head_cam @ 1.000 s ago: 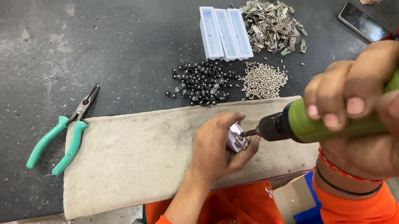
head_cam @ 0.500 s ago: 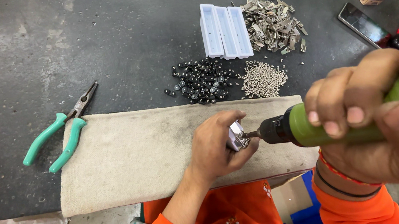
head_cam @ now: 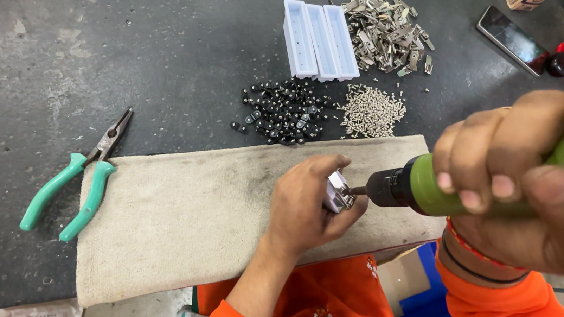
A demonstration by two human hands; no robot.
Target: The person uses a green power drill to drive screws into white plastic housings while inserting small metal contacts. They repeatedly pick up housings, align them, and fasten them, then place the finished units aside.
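The left stretch of the beige cloth mat [head_cam: 183, 219] lies bare, giving open passage between the teal-handled pliers [head_cam: 76, 185] and the left hand [head_cam: 309, 208]. Beyond the mat's far edge, a heap of small black parts [head_cam: 280, 112], a pile of silver screws [head_cam: 372, 109], three white plastic trays [head_cam: 319, 37] and a mound of grey metal clips [head_cam: 388, 29] block the dark worktop [head_cam: 143, 54], whose far left stays open
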